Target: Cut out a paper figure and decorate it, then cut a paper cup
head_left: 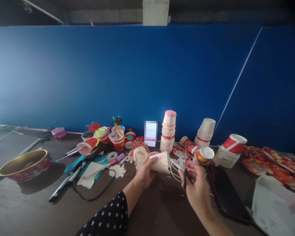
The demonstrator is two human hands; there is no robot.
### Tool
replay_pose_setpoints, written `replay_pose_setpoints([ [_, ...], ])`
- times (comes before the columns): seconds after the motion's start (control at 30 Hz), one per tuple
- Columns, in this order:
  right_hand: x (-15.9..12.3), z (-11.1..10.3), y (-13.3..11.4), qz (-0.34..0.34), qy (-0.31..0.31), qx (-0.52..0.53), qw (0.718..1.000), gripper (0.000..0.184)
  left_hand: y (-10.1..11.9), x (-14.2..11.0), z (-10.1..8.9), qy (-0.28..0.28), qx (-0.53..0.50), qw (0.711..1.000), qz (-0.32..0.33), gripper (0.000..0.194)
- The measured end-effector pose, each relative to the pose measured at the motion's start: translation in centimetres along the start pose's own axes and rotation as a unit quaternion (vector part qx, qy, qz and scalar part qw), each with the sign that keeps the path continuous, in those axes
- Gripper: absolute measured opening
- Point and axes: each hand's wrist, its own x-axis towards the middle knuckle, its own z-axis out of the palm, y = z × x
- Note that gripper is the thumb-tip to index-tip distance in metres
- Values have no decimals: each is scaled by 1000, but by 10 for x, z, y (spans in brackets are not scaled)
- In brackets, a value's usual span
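The left hand (144, 173) wraps its fingers around a paper cup (161, 163), which lies on its side with its closed end toward 3 o'clock and red markings on its wall. The right hand (196, 190) pinches the scissors (185, 173) just beside the cup, blades upright, among curled paper strips (176, 171). The fingers hide the scissor handles, and I cannot tell whether the blades are open or biting paper. Both hands are over the table (159, 213), well apart from its far edge at the blue wall (113, 75). A stack of cups (168, 131) stands at 12 o'clock, a fringed paper cup (140, 154) at 11, and a gold-rimmed bowl (23, 165) well off at 9. A dark slab (228, 193) lies just past the right hand at 3 o'clock. The black dotted sleeve (108, 216) and both forearms run off the bottom edge, a white box (272, 209) is cut off at lower right, and a pixelated card (150, 132) is unreadable.
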Motion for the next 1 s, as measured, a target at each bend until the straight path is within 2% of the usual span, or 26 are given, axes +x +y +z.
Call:
replay_pose_setpoints([
  [0.13,2,0,1,-22,30,-5,999,36,0,-1,1,-11,-40,999,-3,35],
  [0.23,0,0,0,-24,8,-43,999,29,0,-1,1,-15,-54,998,-10,36],
  [0.37,-2,0,-2,-17,-5,-52,998,20,-2,2,-1,8,-49,999,-19,36],
  [0.57,-3,2,3,-3,-28,-9,1000,23,-9,8,-6,-10,-24,1000,8,35],
  [0.73,-3,3,3,-7,-24,-8,1000,25,-8,6,-6,-6,-31,999,-16,36],
  [0.87,-3,4,-1,-13,-9,2,1000,25,-2,0,-2,-53,-22,998,-23,35],
  [1.0,-4,5,-3,-21,-6,51,998,26,2,-7,3,-109,25,994,-3,33],
])
